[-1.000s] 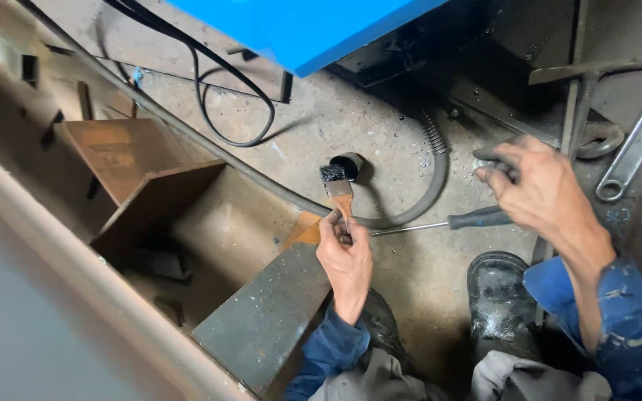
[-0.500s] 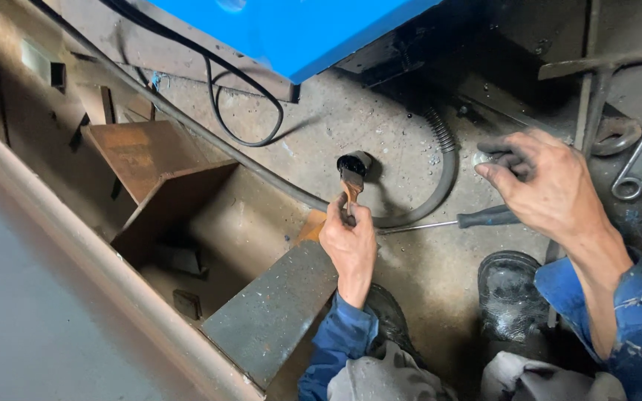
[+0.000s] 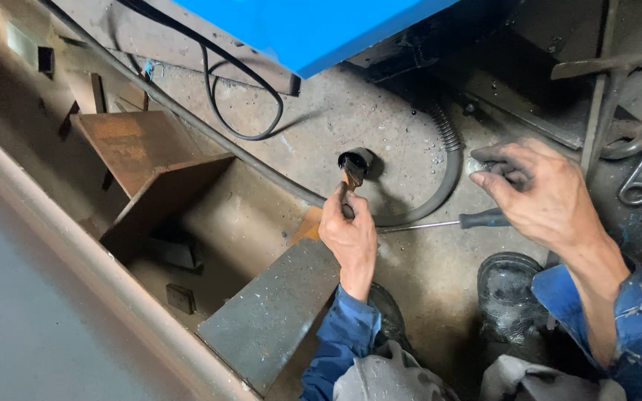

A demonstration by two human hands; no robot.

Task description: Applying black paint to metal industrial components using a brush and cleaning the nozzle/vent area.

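Left hand (image 3: 351, 236) clenched on torch nozzle (image 3: 354, 165); right hand (image 3: 540, 193) pinches small pale part (image 3: 475, 165). Risk: part slips from fingertips, lost on gritty floor (image 3: 410, 282) near screwdriver (image 3: 477, 220).

A screwdriver (image 3: 455, 221) lies on the floor (image 3: 380, 111) between both hands, boot (image 3: 510, 293) below.

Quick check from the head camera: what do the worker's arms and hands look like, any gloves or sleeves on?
No gloves: both the left hand and the right hand are bare and smudged with dark grime, heaviest on the right fingers. Both arms wear blue work sleeves, the left sleeve ending just past the wrist, the right sleeve pushed further up the forearm with pale specks on its cuff. No watch or rings visible.
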